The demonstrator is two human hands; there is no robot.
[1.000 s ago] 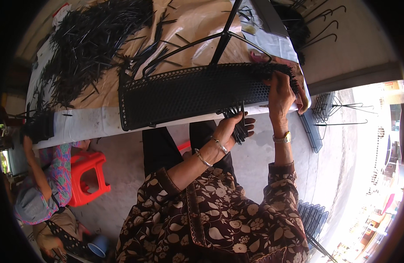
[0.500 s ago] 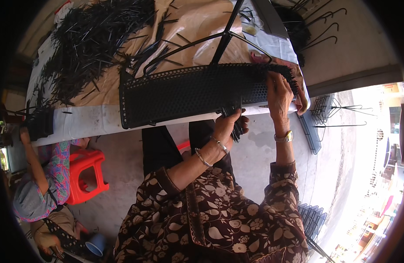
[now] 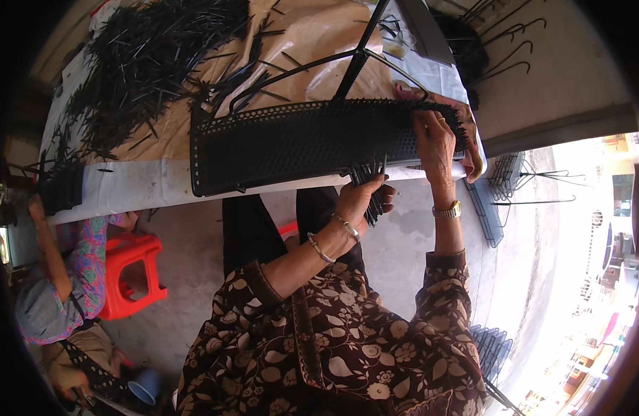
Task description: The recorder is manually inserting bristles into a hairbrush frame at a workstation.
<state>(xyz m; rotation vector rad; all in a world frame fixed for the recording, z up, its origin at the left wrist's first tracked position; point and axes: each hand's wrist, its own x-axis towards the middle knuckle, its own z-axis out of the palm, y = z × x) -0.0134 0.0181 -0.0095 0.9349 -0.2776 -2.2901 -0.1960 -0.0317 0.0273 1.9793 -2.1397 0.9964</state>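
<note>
A long black perforated metal panel (image 3: 278,149) lies along the near edge of the table, with a black rod frame (image 3: 359,52) rising behind it. Rows of short black spikes stand along its right part. In my left hand (image 3: 360,197), at the panel's near edge, is a bundle of thin black strips (image 3: 368,177), the fingers wrapped round it. My right hand (image 3: 434,142) reaches over the panel's right end. Its fingers are pinched together against the spiky rows, and whatever they hold is too small and dark to make out.
A large heap of black strips (image 3: 160,62) covers the table's far left, on brown paper (image 3: 312,28). At the left another person (image 3: 63,277) works near a red plastic stool (image 3: 133,274). Wire racks (image 3: 491,208) stand on the floor at the right; hooked rods (image 3: 517,55) lie at the far right.
My right hand has shifted slightly left along the spiky rows. The strips in my left hand are fanned out a little more. The panel stays in place.
</note>
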